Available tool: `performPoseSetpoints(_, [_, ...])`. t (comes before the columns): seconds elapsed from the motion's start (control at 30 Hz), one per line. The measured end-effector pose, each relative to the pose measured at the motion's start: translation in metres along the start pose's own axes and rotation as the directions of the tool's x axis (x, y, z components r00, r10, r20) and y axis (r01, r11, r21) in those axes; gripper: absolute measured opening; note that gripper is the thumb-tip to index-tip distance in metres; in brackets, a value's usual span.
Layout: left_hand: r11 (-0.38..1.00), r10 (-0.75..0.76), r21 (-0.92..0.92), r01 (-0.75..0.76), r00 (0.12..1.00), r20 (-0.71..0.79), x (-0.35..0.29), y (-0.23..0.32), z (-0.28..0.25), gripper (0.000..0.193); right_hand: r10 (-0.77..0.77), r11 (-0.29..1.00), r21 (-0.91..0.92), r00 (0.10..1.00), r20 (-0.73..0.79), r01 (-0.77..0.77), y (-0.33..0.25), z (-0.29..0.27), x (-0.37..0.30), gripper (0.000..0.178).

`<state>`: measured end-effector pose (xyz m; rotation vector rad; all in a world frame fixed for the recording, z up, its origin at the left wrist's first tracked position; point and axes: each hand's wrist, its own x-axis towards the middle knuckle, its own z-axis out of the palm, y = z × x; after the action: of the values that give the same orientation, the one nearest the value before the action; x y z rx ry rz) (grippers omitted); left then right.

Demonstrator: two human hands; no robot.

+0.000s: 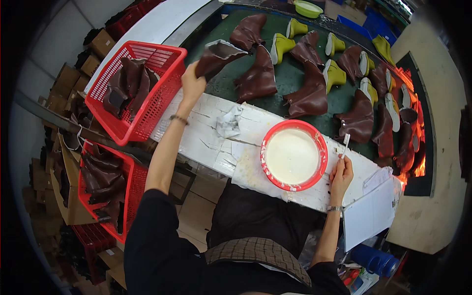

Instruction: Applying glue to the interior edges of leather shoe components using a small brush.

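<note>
My left hand [193, 84] is closed on a brown leather boot upper [216, 58], held up at the far left edge of the green work surface. The upper's pale-edged opening faces up. My right hand [341, 173] is closed around a small white-headed brush [346, 143], bristle end pointing away from me. Between my hands, a red bowl [323, 147] of creamy white liquid stands on the white ledge [196, 129]. Several more brown boot uppers [307, 96] lie beyond the bowl, among yellow-green shoe lasts [335, 73] with pale soles.
Left of the ledge, a red plastic basket [178, 73] holds brown uppers; another red basket [135, 189] sits lower. A crumpled whitish rag [229, 123] lies on the ledge. An orange-glowing opening [419, 132] is at the right. A blue bottle [376, 260] lies below the white board [369, 216].
</note>
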<state>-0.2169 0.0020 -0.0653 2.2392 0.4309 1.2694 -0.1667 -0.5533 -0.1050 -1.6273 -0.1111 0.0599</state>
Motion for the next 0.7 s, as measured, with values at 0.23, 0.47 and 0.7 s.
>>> performPoseSetpoints(0.23, [0.899,-0.284,0.432,0.070,0.845,0.454,-0.003,-0.013,0.021,0.077,-0.035,0.996,-0.082,0.999,-0.040,0.032,0.007,-0.003,-0.002,0.024])
performPoseSetpoints(0.47, [0.856,0.410,0.362,-0.368,0.911,-0.045,-0.058,0.093,-0.139,0.032,-0.055,0.998,0.016,0.998,-0.013,0.055,0.011,-0.008,0.002,0.024])
performPoseSetpoints(0.7, [-0.005,-0.701,0.935,0.354,0.666,-0.256,-0.182,-0.001,-0.406,0.038,-0.071,0.997,0.016,0.996,-0.061,0.072,0.008,-0.005,-0.006,0.018])
